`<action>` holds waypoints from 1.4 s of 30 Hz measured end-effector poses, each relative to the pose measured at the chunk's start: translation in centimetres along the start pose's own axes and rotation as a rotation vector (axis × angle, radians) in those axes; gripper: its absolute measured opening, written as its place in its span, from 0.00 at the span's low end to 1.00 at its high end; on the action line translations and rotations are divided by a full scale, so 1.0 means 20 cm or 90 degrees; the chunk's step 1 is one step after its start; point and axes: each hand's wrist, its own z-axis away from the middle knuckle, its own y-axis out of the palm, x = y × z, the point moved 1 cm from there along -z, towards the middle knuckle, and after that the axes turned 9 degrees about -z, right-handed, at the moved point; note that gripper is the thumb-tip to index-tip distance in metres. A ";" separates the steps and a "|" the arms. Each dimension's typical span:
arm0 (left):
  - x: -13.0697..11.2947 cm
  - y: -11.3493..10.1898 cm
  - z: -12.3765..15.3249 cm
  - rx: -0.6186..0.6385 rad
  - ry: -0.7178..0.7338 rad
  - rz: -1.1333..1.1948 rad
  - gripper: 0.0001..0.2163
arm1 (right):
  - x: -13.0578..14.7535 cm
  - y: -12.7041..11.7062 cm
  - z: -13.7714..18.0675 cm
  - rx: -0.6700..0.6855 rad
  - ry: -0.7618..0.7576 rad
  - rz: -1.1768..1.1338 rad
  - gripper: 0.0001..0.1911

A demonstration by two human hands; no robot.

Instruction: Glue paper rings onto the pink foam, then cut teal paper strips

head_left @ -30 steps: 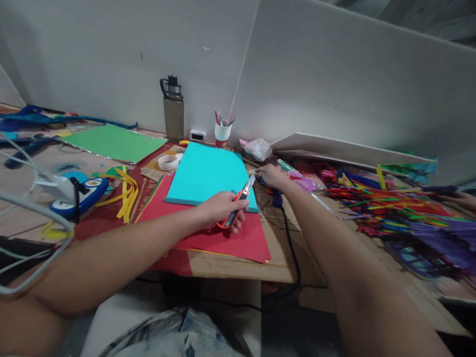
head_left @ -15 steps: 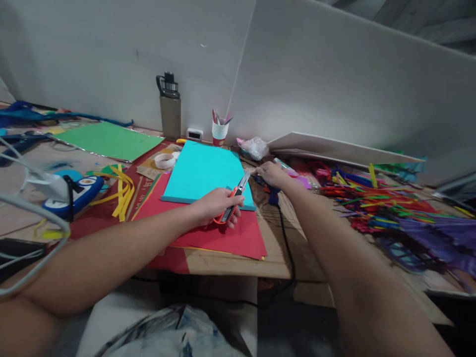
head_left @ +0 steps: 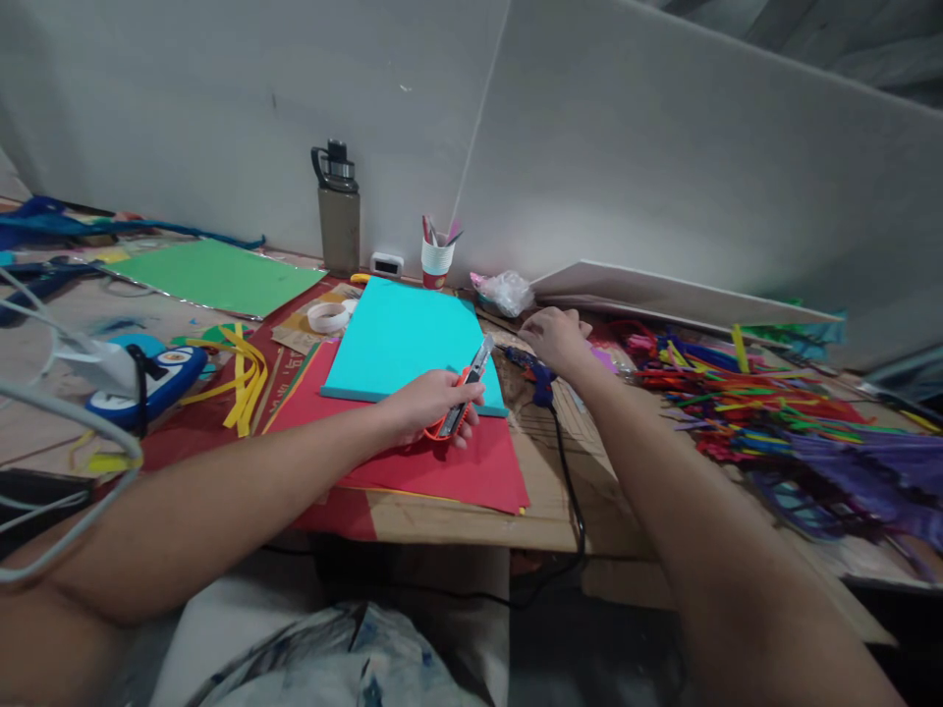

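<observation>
My left hand (head_left: 442,401) is closed around an orange utility knife (head_left: 466,395), its blade pointing up and away. The knife is above the near right part of a turquoise foam board (head_left: 413,339), which lies on red sheets (head_left: 442,462). My right hand (head_left: 556,339) is to the right of the board, fingers curled downward; what they hold, if anything, is hidden. Just beside that hand lies a dark blue glue gun (head_left: 541,381) with a black cord (head_left: 564,471) running over the table edge.
Behind the board stand a bottle (head_left: 339,221), a paper cup of pens (head_left: 437,257) and a plastic bag (head_left: 508,292). Tape (head_left: 328,316), yellow strips (head_left: 247,378) and a green sheet (head_left: 221,275) lie left. Colourful pipe cleaners (head_left: 751,393) pile up right.
My right hand has lifted from the glue gun and shifted right, over the spot where a clear tube-like item showed. My left hand still holds the utility knife in nearly the same place.
</observation>
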 end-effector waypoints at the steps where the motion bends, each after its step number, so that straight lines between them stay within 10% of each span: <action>1: 0.00 0.00 0.00 -0.002 0.003 0.011 0.10 | 0.02 -0.02 0.01 -0.033 0.010 -0.018 0.09; 5: -0.01 -0.01 0.00 -0.009 0.036 0.074 0.07 | 0.14 -0.07 0.10 -0.112 0.054 -0.240 0.13; 13: 0.00 0.01 -0.01 -0.017 0.083 0.099 0.05 | 0.41 -0.07 0.29 0.012 0.036 -0.588 0.17; 32: 0.01 0.05 0.02 -0.110 0.099 -0.253 0.04 | 0.40 -0.07 0.32 0.018 0.112 -0.694 0.14; 42: 0.00 0.06 0.03 -0.135 0.069 -0.307 0.04 | 0.36 -0.12 0.34 -0.099 0.025 -0.359 0.14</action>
